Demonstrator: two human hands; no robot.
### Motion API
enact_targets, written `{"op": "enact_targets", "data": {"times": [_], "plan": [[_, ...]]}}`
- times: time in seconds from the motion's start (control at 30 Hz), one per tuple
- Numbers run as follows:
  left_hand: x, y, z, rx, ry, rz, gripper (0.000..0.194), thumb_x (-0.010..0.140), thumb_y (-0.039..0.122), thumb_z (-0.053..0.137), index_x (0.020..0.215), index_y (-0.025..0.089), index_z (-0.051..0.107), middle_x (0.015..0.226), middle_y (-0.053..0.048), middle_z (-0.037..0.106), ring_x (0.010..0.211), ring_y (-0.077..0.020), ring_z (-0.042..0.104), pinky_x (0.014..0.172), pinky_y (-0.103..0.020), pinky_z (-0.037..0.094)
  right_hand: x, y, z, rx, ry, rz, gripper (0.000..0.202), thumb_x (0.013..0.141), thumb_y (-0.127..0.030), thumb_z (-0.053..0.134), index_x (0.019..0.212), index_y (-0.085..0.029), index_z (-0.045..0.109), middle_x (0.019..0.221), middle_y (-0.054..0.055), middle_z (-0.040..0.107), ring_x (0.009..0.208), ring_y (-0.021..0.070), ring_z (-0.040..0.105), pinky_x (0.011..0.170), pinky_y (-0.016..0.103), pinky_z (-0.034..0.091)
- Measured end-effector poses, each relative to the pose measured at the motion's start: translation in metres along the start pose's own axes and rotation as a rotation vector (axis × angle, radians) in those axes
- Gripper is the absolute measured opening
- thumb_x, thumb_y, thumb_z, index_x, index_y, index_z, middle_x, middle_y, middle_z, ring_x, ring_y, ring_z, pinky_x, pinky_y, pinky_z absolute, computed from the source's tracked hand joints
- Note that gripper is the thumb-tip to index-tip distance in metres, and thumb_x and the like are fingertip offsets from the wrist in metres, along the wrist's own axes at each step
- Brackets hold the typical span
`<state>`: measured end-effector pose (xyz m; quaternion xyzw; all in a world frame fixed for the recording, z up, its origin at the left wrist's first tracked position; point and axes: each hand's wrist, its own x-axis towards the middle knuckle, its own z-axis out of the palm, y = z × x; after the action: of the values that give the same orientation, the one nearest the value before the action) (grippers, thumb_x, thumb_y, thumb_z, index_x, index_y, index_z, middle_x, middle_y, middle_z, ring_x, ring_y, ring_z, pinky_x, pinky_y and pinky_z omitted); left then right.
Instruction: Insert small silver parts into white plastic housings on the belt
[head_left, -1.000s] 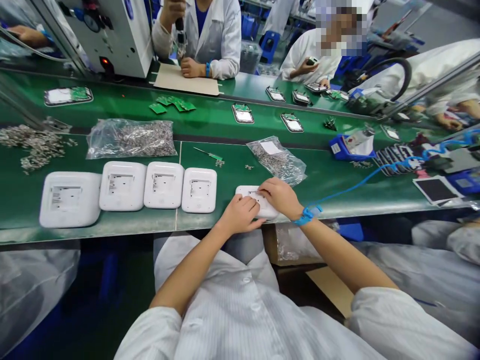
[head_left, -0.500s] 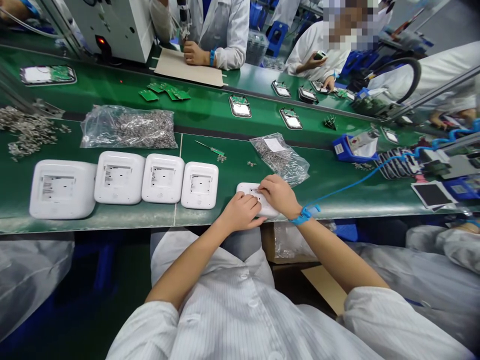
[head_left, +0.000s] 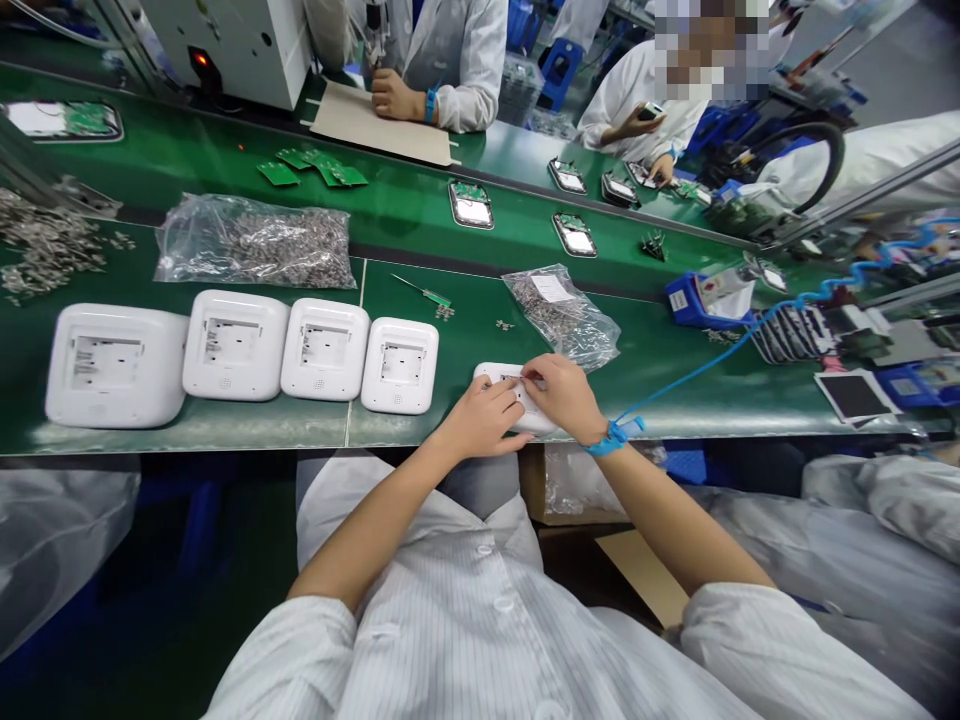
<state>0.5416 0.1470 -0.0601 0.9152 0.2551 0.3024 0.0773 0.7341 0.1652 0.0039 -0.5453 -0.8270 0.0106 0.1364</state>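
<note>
A white plastic housing (head_left: 489,371) lies on the green bench near its front edge, mostly covered by both hands. My left hand (head_left: 487,412) rests over its left part with the fingers bent onto it. From the right, my right hand (head_left: 561,395), with a blue wrist strap, pinches something too small to make out over the housing's recess. Further left stand several similar white housings (head_left: 400,366) in a row. Behind my hands lie a clear bag of small metal parts (head_left: 562,315), a few loose parts (head_left: 504,324) and a green-handled screwdriver (head_left: 435,297).
A larger bag of metal parts (head_left: 259,240) and a loose pile (head_left: 49,240) lie at the left. The conveyor (head_left: 405,218) behind carries green circuit boards (head_left: 322,167). A blue bin (head_left: 709,300) and a blue coiled cord (head_left: 806,298) are at the right. Co-workers sit opposite.
The boards and framed units on the belt have shifted left. My right fingers have risen slightly over the housing; my left hand has barely moved. The camera view has shifted slightly.
</note>
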Motion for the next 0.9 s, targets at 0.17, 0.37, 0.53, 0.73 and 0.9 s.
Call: {"op": "enact_targets", "data": {"times": [0.17, 0.37, 0.53, 0.73, 0.9], "plan": [[0.000, 0.000, -0.001, -0.017, -0.039, -0.024, 0.047, 0.103, 0.051, 0.039, 0.108, 0.014, 0.067, 0.124, -0.019, 0.070, 0.139, -0.0310, 0.051, 0.102, -0.050, 0.035, -0.006, -0.002, 0.002, -0.038, 0.023, 0.006, 0.016, 0.092, -0.015, 0.056, 0.084, -0.017, 0.069, 0.083, 0.008, 0.070, 0.084, 0.0249, 0.060, 0.075, 0.034, 0.043], [0.001, 0.000, -0.002, -0.028, -0.042, -0.038, 0.046, 0.103, 0.051, 0.041, 0.107, 0.014, 0.067, 0.122, -0.018, 0.070, 0.137, -0.0316, 0.052, 0.100, -0.050, 0.035, -0.011, -0.006, 0.004, -0.072, 0.005, -0.023, 0.021, 0.094, -0.014, 0.054, 0.090, -0.017, 0.074, 0.085, 0.009, 0.073, 0.084, 0.0247, 0.062, 0.076, 0.035, 0.043], [0.001, 0.000, 0.000, -0.013, -0.027, -0.045, 0.046, 0.103, 0.052, 0.041, 0.106, 0.014, 0.067, 0.122, -0.017, 0.070, 0.136, -0.0309, 0.052, 0.102, -0.049, 0.032, -0.010, 0.006, -0.006, 0.050, 0.005, -0.163, 0.022, 0.096, -0.017, 0.053, 0.091, -0.018, 0.075, 0.088, 0.009, 0.074, 0.087, 0.0233, 0.064, 0.082, 0.036, 0.048], [-0.002, -0.001, -0.001, 0.029, -0.020, -0.073, 0.048, 0.102, 0.057, 0.039, 0.098, 0.017, 0.065, 0.112, -0.013, 0.072, 0.114, -0.0264, 0.061, 0.093, -0.045, 0.031, -0.045, 0.049, 0.020, 0.376, 0.676, 0.564, 0.025, 0.086, -0.042, 0.062, 0.090, -0.018, 0.066, 0.083, 0.006, 0.069, 0.076, 0.0198, 0.065, 0.075, 0.034, 0.053], [0.001, 0.000, -0.006, 0.034, -0.035, -0.099, 0.047, 0.105, 0.055, 0.036, 0.096, 0.018, 0.064, 0.107, -0.008, 0.074, 0.106, -0.0228, 0.062, 0.087, -0.042, 0.029, -0.072, 0.064, 0.060, 0.426, 0.736, 0.782, 0.032, 0.089, -0.048, 0.048, 0.090, -0.018, 0.057, 0.068, 0.004, 0.063, 0.062, 0.0188, 0.063, 0.060, 0.031, 0.051]]}}
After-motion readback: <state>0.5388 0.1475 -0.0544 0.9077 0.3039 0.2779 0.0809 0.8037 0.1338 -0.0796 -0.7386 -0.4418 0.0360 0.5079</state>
